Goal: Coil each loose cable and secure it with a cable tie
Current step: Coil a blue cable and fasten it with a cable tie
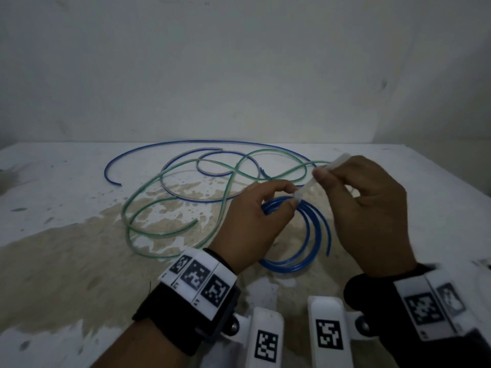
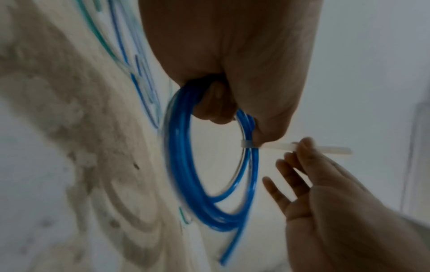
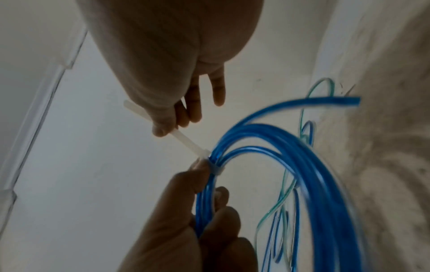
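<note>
Head view: stained white table [image 1: 66, 261], plain wall [image 1: 239, 62].

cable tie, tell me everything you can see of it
The cable tie is a whitish, translucent plastic strip. Its band is looped around the gathered strands of the blue coil, with its head against the bundle. The left hand holds the coil right at the loop, fingertips touching the tie. The flat tail sticks out sideways, pinched by the right hand, its end showing past the fingers.
</note>
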`<state>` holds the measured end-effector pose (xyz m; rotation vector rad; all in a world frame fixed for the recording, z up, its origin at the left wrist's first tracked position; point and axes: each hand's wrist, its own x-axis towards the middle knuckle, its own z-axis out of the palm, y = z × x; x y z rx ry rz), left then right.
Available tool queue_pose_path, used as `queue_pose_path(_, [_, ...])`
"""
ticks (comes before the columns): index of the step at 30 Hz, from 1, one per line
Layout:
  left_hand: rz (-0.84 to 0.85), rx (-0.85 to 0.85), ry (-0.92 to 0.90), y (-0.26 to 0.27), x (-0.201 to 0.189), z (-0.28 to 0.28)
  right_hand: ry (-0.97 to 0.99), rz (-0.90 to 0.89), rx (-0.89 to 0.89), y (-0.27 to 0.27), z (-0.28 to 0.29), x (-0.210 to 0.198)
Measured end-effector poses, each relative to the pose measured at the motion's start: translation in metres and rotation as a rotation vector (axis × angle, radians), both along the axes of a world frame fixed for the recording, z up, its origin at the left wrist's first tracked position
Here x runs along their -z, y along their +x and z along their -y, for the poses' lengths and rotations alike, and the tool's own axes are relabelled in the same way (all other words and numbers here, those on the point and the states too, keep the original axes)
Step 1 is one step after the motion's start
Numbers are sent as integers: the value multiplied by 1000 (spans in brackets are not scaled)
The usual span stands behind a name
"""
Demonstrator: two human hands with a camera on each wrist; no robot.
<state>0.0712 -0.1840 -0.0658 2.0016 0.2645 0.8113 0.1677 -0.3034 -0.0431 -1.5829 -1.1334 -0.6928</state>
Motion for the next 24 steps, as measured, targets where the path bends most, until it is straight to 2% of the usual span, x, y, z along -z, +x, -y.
queue_pose_path(3, [18, -13, -4, -1, 0, -1, 30, -65, -1, -3, -1, -1])
queue_pose_path(6, [24, 16, -83, -1, 2, -1, -64, -378, -143, -6, -6, 1])
queue_pose_path(8, [31, 70, -166, -1, 1, 1, -159, -475, -236, -6, -7, 2])
queue_pose_path(10, [15, 105, -190, 0, 0, 1, -228, -448, -223, -6, -9, 5])
queue_pose_path(13, [-16, 80, -198, 0, 1, 2, -226, -401, -145, -1, -9, 10])
queue_pose_path(17, [70, 5, -459, 1, 0, -8, -191, -319, -42, 9, -6, 13])
queue_pose_path(24, [23, 58, -393, 1, 2, -9, -177, -273, -31, 7, -8, 15])
